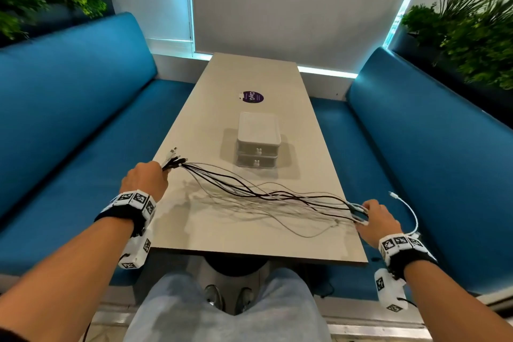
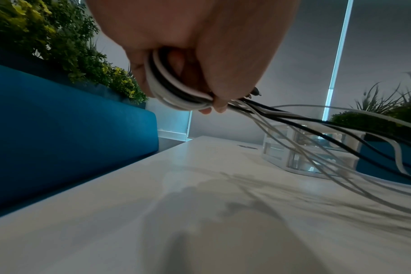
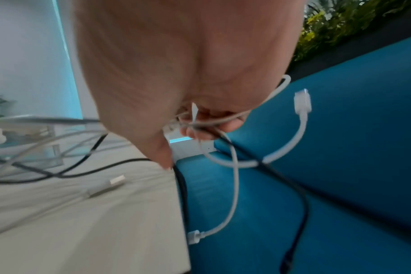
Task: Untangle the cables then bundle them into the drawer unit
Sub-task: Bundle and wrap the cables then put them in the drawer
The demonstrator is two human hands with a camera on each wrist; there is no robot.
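Several black and white cables (image 1: 263,194) stretch across the near part of the table between my two hands. My left hand (image 1: 147,182) grips one end of the bundle at the table's left edge, with plugs (image 1: 175,158) sticking out past the fingers. The left wrist view shows the cables (image 2: 174,90) clamped in its curled fingers. My right hand (image 1: 374,219) grips the other end at the table's right edge; loose ends (image 3: 300,103) dangle over the seat. The small white drawer unit (image 1: 258,141) stands behind the cables, both drawers closed.
The beige table (image 1: 249,78) runs between two blue benches (image 1: 69,119). A purple round sticker (image 1: 252,97) lies beyond the drawer unit. Plants (image 1: 472,22) line the bench backs. A loose white plug (image 3: 106,187) lies on the table near my right hand.
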